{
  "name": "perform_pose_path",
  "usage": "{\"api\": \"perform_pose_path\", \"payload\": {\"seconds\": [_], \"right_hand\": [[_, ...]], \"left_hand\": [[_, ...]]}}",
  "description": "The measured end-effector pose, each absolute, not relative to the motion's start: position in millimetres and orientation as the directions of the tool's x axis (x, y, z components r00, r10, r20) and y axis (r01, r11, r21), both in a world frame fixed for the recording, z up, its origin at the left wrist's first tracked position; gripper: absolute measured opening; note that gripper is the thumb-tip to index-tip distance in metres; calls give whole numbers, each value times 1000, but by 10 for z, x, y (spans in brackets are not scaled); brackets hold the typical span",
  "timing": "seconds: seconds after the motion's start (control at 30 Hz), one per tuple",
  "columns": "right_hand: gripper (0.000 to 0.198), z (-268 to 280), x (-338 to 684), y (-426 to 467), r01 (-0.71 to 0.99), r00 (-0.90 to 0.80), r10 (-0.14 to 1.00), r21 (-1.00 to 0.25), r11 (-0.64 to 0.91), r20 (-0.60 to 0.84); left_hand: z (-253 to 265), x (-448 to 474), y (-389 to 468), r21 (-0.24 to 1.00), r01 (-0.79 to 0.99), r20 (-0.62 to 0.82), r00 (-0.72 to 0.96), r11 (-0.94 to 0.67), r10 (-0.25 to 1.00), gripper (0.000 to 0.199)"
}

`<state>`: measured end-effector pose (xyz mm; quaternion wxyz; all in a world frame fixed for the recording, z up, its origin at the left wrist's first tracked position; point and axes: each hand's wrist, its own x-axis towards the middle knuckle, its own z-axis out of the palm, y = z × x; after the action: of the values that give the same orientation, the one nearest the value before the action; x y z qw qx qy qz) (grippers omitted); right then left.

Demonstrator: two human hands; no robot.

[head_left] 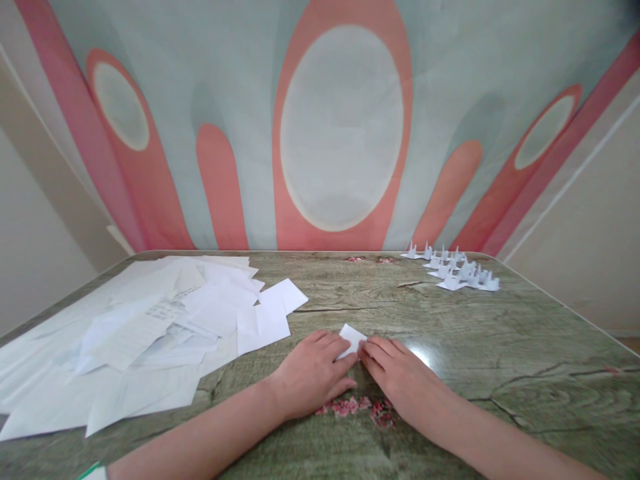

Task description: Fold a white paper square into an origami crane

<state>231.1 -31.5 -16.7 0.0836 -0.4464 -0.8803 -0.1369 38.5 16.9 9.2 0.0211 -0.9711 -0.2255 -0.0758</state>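
Observation:
A small folded piece of white paper (351, 339) lies on the table between my two hands, one pointed corner turned away from me. My left hand (317, 367) holds its left side against the tabletop with the fingertips, the thumb reaching below it. At the paper's right edge, the fingers of my right hand (387, 365) are pressed together on it. My fingers cover the lower part of the paper, so its full shape is hidden.
A wide, loose heap of white paper sheets (150, 333), some printed, covers the table's left side. Several folded paper cranes (465, 272) stand at the back right. The wood-patterned table (500, 347) meets a painted wall (255, 133) behind.

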Motion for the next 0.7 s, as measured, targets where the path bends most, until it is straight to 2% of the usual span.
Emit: {"api": "perform_pose_path", "payload": {"seconds": [0.2,0.47,0.6,0.7], "right_hand": [[25,-155,2322,-310,798,-602,752,178,576,267],[29,-167,2337,-311,794,-608,752,174,583,256],[31,-189,2330,-315,805,-593,768,208,555,243],[33,-203,2331,-317,814,-579,784,219,539,223]], "left_hand": [[129,348,139,-84,469,121,880,-879,459,36],[280,245,-52,-175,589,-7,801,-789,599,34],[479,218,-28,-145,603,-110,778,-785,618,25],[685,172,-25,-28,621,-163,770,-783,617,20]]}}
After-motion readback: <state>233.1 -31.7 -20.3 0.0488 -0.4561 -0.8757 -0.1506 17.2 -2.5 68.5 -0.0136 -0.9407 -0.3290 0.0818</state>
